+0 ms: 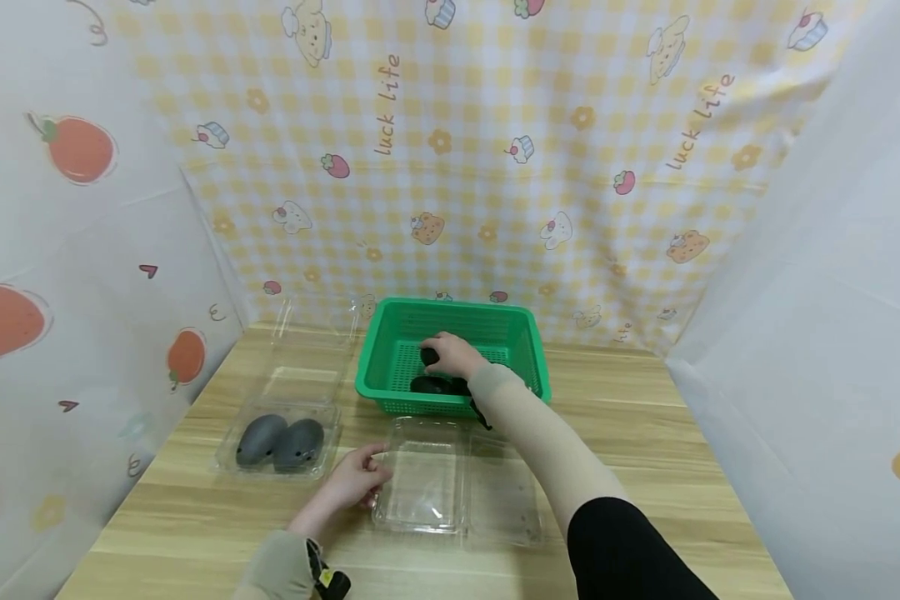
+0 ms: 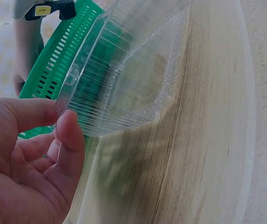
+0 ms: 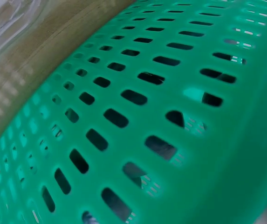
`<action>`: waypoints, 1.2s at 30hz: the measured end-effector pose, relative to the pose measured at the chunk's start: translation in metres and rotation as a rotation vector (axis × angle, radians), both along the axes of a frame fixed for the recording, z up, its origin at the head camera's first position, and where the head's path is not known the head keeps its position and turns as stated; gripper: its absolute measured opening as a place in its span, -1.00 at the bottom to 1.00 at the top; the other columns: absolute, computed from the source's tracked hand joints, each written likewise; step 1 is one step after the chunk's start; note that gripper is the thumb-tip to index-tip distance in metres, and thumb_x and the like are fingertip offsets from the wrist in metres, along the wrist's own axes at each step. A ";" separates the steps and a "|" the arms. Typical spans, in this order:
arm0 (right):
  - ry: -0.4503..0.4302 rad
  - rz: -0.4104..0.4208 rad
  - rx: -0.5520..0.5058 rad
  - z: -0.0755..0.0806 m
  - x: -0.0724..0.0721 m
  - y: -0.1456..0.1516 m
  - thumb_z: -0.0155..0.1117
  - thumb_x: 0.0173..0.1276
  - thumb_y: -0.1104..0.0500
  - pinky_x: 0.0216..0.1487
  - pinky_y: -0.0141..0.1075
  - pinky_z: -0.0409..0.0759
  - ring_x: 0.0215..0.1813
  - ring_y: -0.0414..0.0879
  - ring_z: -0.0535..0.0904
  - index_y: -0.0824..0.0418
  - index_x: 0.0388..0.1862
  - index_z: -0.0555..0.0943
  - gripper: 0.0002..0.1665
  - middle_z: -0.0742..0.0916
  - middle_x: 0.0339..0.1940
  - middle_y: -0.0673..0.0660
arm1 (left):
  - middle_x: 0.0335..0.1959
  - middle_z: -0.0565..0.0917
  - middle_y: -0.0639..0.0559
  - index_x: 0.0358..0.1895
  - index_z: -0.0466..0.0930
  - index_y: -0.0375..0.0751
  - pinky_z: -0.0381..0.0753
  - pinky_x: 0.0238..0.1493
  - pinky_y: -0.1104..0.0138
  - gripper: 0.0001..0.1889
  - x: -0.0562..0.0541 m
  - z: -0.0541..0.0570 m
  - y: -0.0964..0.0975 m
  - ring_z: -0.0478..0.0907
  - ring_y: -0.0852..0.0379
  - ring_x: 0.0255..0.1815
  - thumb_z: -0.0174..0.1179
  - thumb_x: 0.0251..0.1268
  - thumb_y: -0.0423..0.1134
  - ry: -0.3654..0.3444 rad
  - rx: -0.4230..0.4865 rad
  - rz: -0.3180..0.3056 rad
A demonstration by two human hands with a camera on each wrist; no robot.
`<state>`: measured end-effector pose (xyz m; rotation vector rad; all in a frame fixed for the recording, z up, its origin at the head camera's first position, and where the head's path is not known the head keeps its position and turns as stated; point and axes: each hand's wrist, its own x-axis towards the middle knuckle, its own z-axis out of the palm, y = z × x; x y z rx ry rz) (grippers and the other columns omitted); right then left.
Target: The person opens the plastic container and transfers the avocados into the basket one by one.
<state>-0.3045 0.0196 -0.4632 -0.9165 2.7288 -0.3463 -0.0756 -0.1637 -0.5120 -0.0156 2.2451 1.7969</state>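
My left hand (image 1: 360, 477) pinches the left rim of an opened clear plastic clamshell box (image 1: 424, 475) between thumb and finger. The left wrist view shows the box's ribbed wall (image 2: 96, 88) beside the thumb of that hand (image 2: 35, 154). Inside the green basket (image 1: 370, 367), my right hand (image 1: 457, 357) grips a dark oval avocado-like fruit (image 1: 429, 357). More dark fruit (image 1: 429, 385) lies below it, partly hidden by the wrist and basket rim. In the right wrist view, the slotted basket wall (image 3: 119, 116) hides the hand.
Left of the hands, a second clear clamshell box (image 1: 228, 446) stands with its lid (image 1: 307, 379) raised at the back and two dark oval fruits (image 1: 298, 444) inside. The first box's lid (image 1: 502, 492) lies folded out to the right on the wooden table (image 1: 630, 417). A patterned curtain hangs behind.
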 end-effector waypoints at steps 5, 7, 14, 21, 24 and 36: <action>-0.005 -0.008 0.011 0.000 0.002 0.002 0.30 0.36 -0.02 0.26 -0.07 0.41 0.36 0.07 0.35 0.02 0.42 0.38 -0.33 0.38 0.41 0.20 | -0.52 0.47 -0.01 0.32 0.20 -0.61 0.52 -0.64 0.34 -0.42 -0.001 -0.002 0.001 0.40 0.18 -0.63 0.17 0.28 -0.47 -0.004 0.000 0.001; -0.012 -0.007 0.006 0.001 0.003 0.003 0.29 0.38 -0.01 0.26 -0.07 0.41 0.36 0.07 0.34 0.03 0.42 0.38 -0.34 0.38 0.41 0.20 | -0.52 0.47 -0.01 0.32 0.20 -0.61 0.52 -0.64 0.34 -0.42 -0.002 -0.003 0.001 0.39 0.18 -0.63 0.16 0.28 -0.47 -0.004 0.000 0.001; -0.046 -0.008 -0.018 -0.001 0.001 0.005 0.21 0.42 0.04 0.21 -0.06 0.44 0.36 0.09 0.34 0.07 0.41 0.39 -0.40 0.38 0.41 0.22 | -0.53 0.47 -0.01 0.31 0.19 -0.63 0.52 -0.65 0.34 -0.43 -0.002 -0.002 0.000 0.39 0.20 -0.67 0.15 0.28 -0.48 0.006 0.004 -0.004; -0.066 -0.016 -0.025 -0.003 0.001 0.007 0.18 0.42 0.09 0.13 -0.06 0.47 0.32 0.11 0.38 0.12 0.42 0.38 -0.40 0.39 0.39 0.25 | -0.52 0.46 -0.02 0.32 0.21 -0.61 0.51 -0.66 0.33 -0.44 -0.003 -0.003 0.000 0.38 0.18 -0.67 0.15 0.30 -0.47 -0.005 -0.011 0.006; -0.067 -0.023 -0.013 -0.004 0.001 0.008 0.17 0.42 0.11 0.14 -0.06 0.47 0.35 0.11 0.35 0.12 0.43 0.37 -0.39 0.38 0.40 0.25 | -0.52 0.46 -0.02 0.32 0.21 -0.61 0.51 -0.66 0.31 -0.44 -0.003 -0.003 0.000 0.38 0.17 -0.68 0.15 0.31 -0.47 -0.006 -0.017 0.012; -0.063 -0.013 0.015 -0.010 0.000 0.009 0.17 0.46 0.08 0.34 -0.02 0.32 0.46 0.13 0.19 0.10 0.45 0.34 -0.39 0.37 0.43 0.22 | -0.52 0.46 -0.01 0.33 0.20 -0.59 0.49 -0.66 0.37 -0.44 -0.004 -0.004 0.000 0.37 0.21 -0.68 0.13 0.32 -0.47 -0.012 0.006 -0.007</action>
